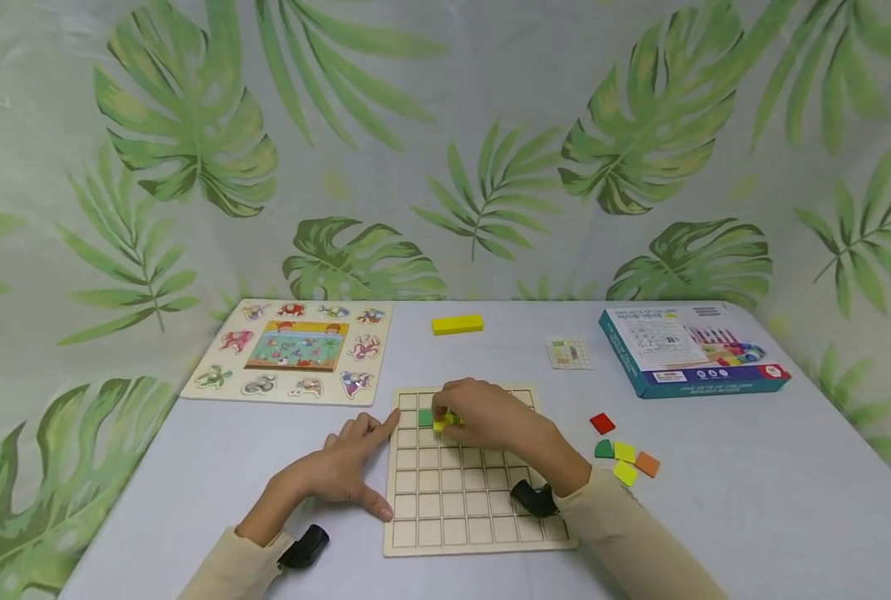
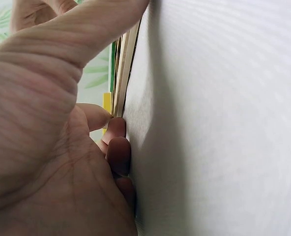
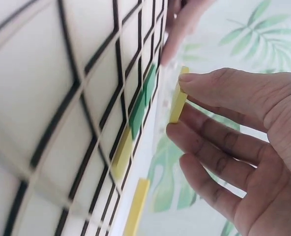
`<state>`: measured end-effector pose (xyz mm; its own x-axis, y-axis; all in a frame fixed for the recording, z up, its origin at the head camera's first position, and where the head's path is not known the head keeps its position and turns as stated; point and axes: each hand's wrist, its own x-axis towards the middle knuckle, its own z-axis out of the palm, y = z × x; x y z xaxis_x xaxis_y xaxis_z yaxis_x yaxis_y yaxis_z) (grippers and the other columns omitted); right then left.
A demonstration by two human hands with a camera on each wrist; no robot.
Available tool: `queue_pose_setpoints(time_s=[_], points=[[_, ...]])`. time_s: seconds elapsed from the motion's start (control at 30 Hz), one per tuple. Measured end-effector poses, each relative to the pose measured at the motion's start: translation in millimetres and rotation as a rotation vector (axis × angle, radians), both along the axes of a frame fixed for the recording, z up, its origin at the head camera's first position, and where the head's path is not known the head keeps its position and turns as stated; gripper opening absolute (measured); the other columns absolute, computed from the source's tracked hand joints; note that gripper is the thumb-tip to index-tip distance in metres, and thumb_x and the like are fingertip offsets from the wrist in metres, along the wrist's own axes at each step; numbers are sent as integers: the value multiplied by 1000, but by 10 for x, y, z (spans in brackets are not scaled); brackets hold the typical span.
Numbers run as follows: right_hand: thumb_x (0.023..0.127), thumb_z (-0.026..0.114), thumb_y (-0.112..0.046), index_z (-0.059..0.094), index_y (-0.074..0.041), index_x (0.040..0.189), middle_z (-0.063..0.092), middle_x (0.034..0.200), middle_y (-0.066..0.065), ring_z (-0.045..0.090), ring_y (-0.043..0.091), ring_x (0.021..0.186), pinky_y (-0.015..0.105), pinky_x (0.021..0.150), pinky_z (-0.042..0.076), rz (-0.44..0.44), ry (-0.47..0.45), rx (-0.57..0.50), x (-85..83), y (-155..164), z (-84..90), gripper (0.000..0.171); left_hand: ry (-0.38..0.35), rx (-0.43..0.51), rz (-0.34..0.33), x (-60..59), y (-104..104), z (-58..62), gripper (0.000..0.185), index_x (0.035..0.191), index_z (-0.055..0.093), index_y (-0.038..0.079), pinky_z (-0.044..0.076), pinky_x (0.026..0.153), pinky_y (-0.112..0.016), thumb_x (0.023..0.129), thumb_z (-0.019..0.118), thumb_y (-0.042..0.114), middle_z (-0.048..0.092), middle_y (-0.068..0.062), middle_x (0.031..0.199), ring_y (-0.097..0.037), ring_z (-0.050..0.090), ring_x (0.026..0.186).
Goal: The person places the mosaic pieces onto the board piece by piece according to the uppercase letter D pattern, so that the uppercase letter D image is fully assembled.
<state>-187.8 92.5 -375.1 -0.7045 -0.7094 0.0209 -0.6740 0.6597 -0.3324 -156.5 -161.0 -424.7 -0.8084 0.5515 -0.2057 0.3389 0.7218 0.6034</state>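
Observation:
A wooden grid board [image 1: 441, 504] lies on the white table. My right hand [image 1: 483, 412] is over its upper part, pinching a small yellow tile [image 3: 178, 102] between thumb and fingertips. In the right wrist view the tile is apart from the board, with green tiles [image 3: 137, 118] and one yellow tile [image 3: 122, 155] lying in grid cells. From the head, a green tile [image 1: 425, 418] shows beside my right fingers. My left hand [image 1: 340, 468] is at the board's left edge, fingers and thumb spread, with the index fingertip and thumb tip against that edge.
Several loose tiles, including a red one [image 1: 603, 423] and an orange one [image 1: 647, 463], lie right of the board. Behind are a picture puzzle [image 1: 220, 337], a yellow bar [image 1: 457, 324], a small pattern card [image 1: 569, 352] and a teal-edged box [image 1: 703, 354]. A leaf-print cloth hangs behind.

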Motion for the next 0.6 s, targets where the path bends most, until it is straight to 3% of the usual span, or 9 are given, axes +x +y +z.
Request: queue_pose_setpoints(time_s=[0.3,0.43,0.6], points=[[90,75,-14,77,-12,98,73,99,0,67,14,93,29,81,54,-17,58,115,89,-202,-110,8,1,-5,2,11,5,-20,134,162,16,11,26,79,-37,59,94,48,38,-6,121,-21,34,105],[90,74,-9,81,-12,91,72,95,-1,67,14,91,25,76,55,-14,84,148,142,-227,-134,8,7,-13,-1,8,0,-16,133,162,16,11,25,80,-38,60,94,48,38,-5,119,-21,34,105],[94,70,-18,81,-15,101,63,114,3,56,17,102,27,80,51,-23,70,209,210,-194,-113,13,14,-26,-2,-4,-3,6,133,161,17,11,26,79,-37,60,94,48,39,-5,121,-21,34,105]])
